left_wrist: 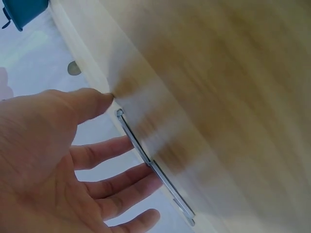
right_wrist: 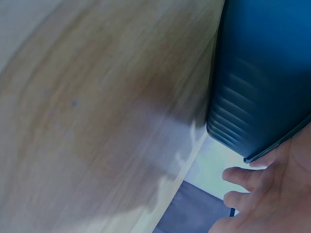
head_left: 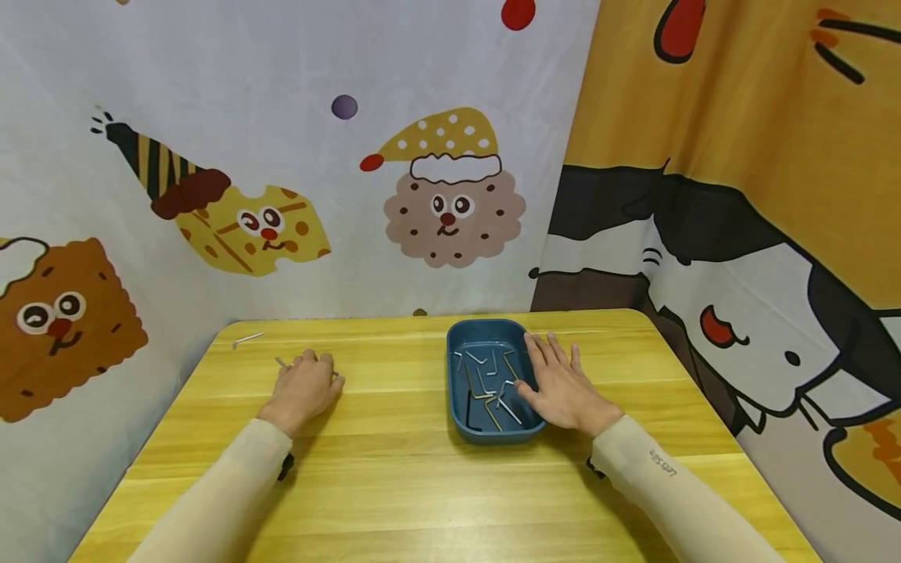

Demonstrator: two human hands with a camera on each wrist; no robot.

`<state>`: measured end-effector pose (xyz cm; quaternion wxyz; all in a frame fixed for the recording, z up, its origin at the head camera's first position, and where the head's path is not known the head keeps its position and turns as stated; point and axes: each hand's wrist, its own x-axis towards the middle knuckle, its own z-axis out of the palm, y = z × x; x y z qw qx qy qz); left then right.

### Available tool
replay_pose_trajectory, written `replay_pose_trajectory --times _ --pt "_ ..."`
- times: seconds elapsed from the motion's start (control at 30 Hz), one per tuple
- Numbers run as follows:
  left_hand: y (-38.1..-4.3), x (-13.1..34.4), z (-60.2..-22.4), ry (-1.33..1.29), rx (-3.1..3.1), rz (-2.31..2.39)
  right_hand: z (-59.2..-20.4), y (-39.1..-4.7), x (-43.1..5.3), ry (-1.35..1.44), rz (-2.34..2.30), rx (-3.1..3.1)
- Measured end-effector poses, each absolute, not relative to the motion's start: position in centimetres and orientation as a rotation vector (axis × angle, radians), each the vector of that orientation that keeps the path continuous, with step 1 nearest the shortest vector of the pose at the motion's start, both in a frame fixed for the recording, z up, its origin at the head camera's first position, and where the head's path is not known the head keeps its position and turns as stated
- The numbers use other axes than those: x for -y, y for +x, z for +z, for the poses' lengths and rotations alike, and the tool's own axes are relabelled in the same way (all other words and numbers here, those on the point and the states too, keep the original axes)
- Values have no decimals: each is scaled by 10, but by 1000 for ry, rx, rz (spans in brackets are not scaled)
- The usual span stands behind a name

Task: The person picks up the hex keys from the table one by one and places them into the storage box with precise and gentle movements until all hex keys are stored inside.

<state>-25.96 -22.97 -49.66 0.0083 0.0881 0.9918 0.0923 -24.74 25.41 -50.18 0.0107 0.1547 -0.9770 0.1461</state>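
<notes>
My left hand [head_left: 303, 391] is low over the left part of the table, thumb and fingers apart. In the left wrist view, slim silver hex keys [left_wrist: 134, 138] lie along the wood in a line, the fingertips right at them and the thumb just above one end. My right hand [head_left: 563, 391] rests on the right rim of a blue plastic box [head_left: 498, 438], fingers straight and thumb over the rim. Inside the box lie several L-shaped hex keys [head_left: 468, 410], silver, brass-coloured and black. The right wrist view shows the box's ribbed outer wall [right_wrist: 238, 97] beside the palm.
Another silver hex key [head_left: 248, 338] lies at the table's far left corner, beyond the left hand. The yellow wood table [head_left: 394, 493] ends at a patterned cloth [head_left: 338, 274] hung behind it. An orange curtain [head_left: 774, 117] hangs on the right.
</notes>
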Motion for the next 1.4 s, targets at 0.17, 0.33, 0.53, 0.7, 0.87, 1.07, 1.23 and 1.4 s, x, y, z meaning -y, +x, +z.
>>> replay_pose_trajectory --times 0.17,0.33,0.53,0.7,0.87,1.07,1.23,1.4 --pt "-259 229 -497 273 -3109 267 -501 -246 -254 481 449 3061" --pt "-258 227 -498 272 -3112 243 -501 -246 -254 489 442 3063" --pt "-259 224 -499 317 -3143 180 -500 -246 -255 490 451 3055" --pt "-259 218 -498 399 -3195 136 -500 -247 -255 494 454 3047" --pt "-259 210 -500 468 -3244 136 -501 -247 -255 495 448 3054" --pt "-256 199 -497 515 -3272 176 -501 -248 -255 496 456 3049" --pt "-252 187 -494 573 -3295 172 -501 -248 -255 492 460 3058" --pt "-248 173 -492 622 -3315 128 -501 -247 -255 488 456 3060"
